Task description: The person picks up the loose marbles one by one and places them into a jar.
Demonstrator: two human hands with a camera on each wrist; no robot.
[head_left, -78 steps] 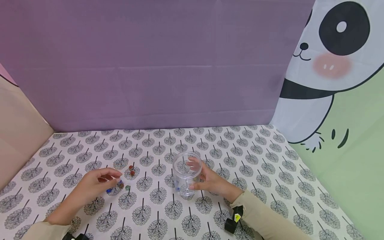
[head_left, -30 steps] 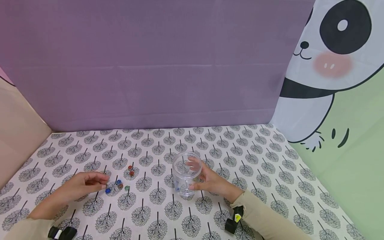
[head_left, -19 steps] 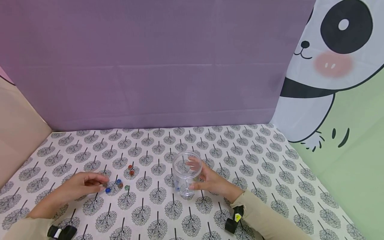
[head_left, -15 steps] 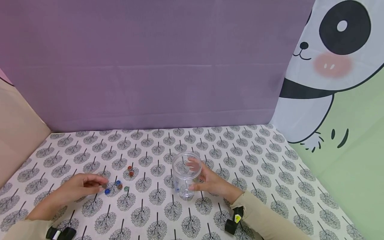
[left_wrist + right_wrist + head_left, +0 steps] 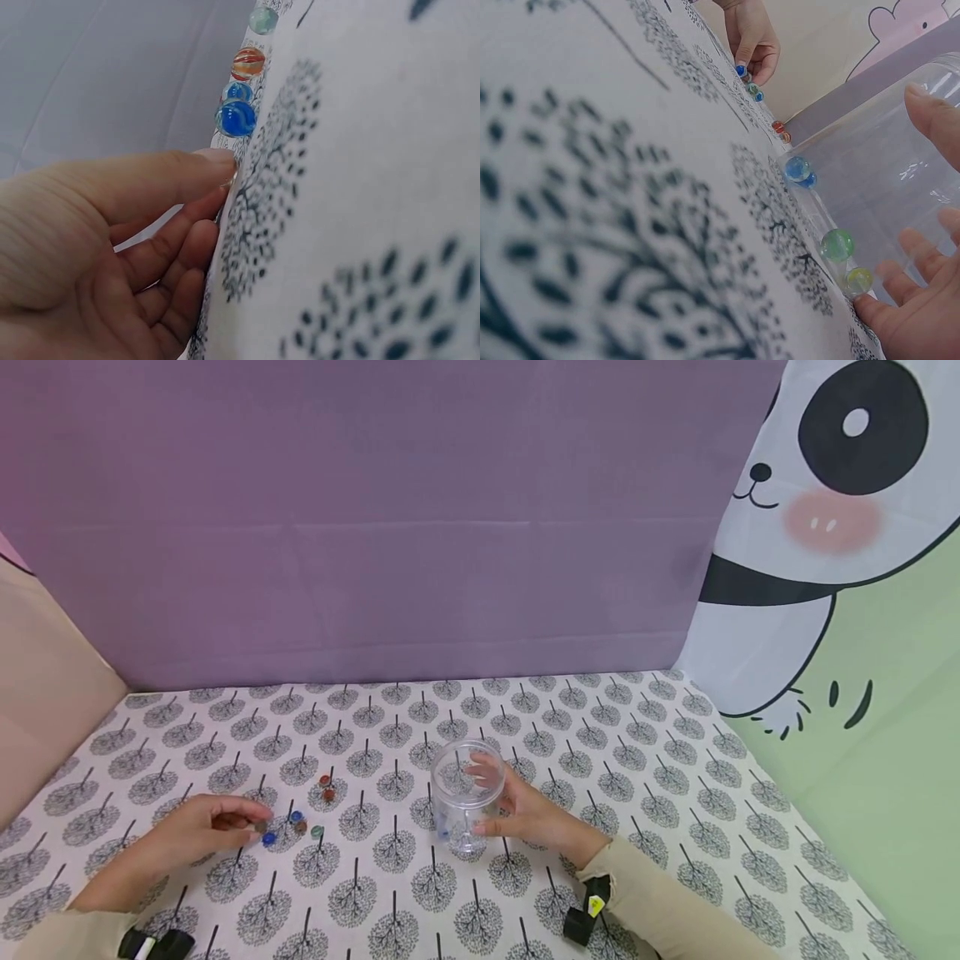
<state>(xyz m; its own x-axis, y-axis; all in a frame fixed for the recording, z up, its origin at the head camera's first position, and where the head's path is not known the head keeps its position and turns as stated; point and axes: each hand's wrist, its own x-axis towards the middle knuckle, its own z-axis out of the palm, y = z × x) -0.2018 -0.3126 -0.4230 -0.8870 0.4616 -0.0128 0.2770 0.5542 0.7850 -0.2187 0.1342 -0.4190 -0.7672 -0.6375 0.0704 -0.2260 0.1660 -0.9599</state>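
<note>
My left hand (image 5: 198,827) is low over the cloth, at the left of a loose cluster of glass marbles. Its thumb and forefinger pinch a dark marble (image 5: 260,827), nearly hidden by the fingertips in the left wrist view. Just right of them lies a blue marble (image 5: 268,838), then another blue marble (image 5: 297,817), an orange-brown marble (image 5: 301,827) and a green marble (image 5: 317,832). With thumb and fingers around its right side, my right hand (image 5: 532,810) holds an upright clear jar (image 5: 450,802). Blue, green and yellow marbles (image 5: 837,244) appear at the jar's bottom.
Two red marbles (image 5: 328,794) sit a little behind the cluster. A white cloth (image 5: 405,902) with printed trees covers the table. Behind it rises a purple backdrop (image 5: 405,568), and a panda-printed sheet (image 5: 825,635) hangs on the right.
From above the cluster, my left hand has drawn back leftward and uncovered the blue marbles, then stayed nearly still. The pinched marble now shows more. My right hand and the jar have not moved.
</note>
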